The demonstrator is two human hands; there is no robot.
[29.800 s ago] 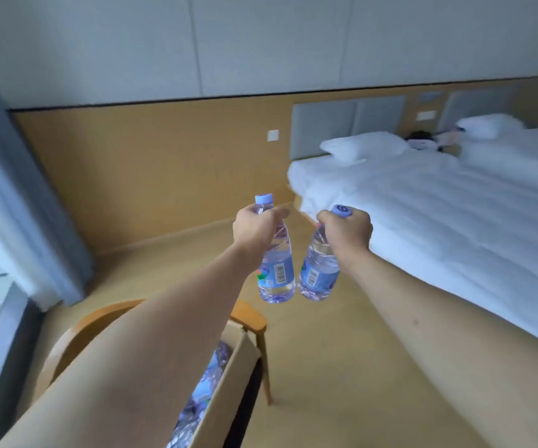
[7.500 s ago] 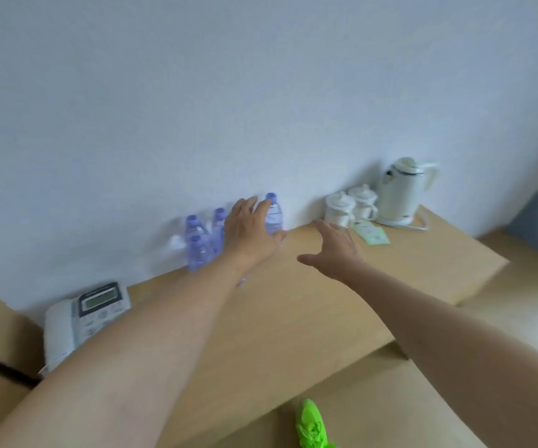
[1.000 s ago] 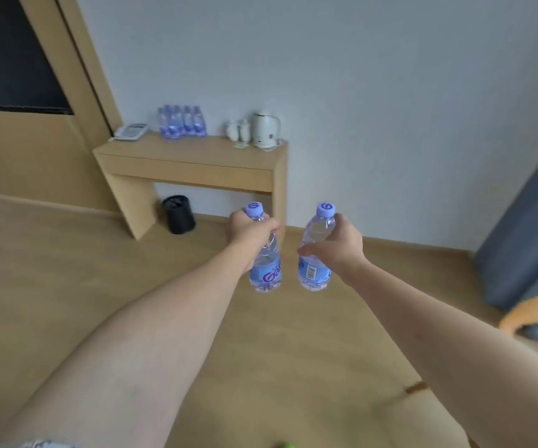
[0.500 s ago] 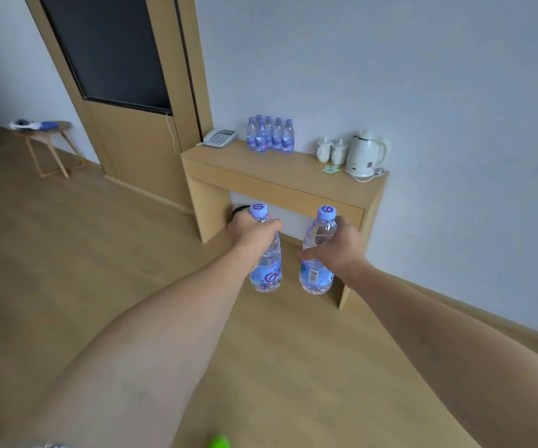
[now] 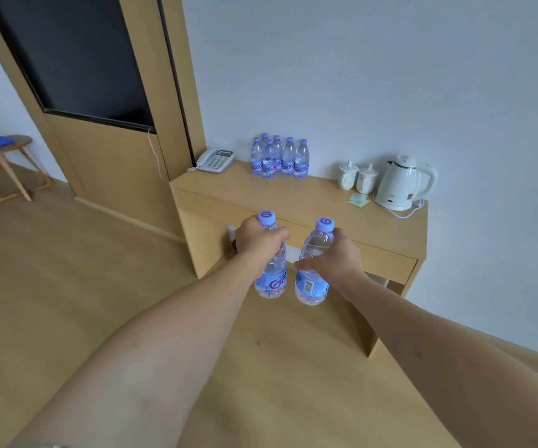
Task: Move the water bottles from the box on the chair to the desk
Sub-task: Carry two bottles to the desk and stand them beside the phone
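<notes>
My left hand (image 5: 256,242) grips the neck of a clear water bottle (image 5: 272,281) with a blue label and purple cap. My right hand (image 5: 335,257) holds a second water bottle (image 5: 312,286) around its middle. Both bottles hang upright in the air in front of the wooden desk (image 5: 296,202), below its top edge. Several more bottles (image 5: 279,158) stand grouped at the back of the desk against the wall. The box and the chair are out of view.
On the desk, a telephone (image 5: 215,160) lies at the left end, two white cups (image 5: 356,177) and a white kettle (image 5: 401,184) at the right, with a green packet (image 5: 359,200). A wooden door panel (image 5: 106,124) stands left; a small stool (image 5: 5,163) far left.
The desk has come much closer and larger in view. Both hands still hold their bottles in the same grip in front of me.
</notes>
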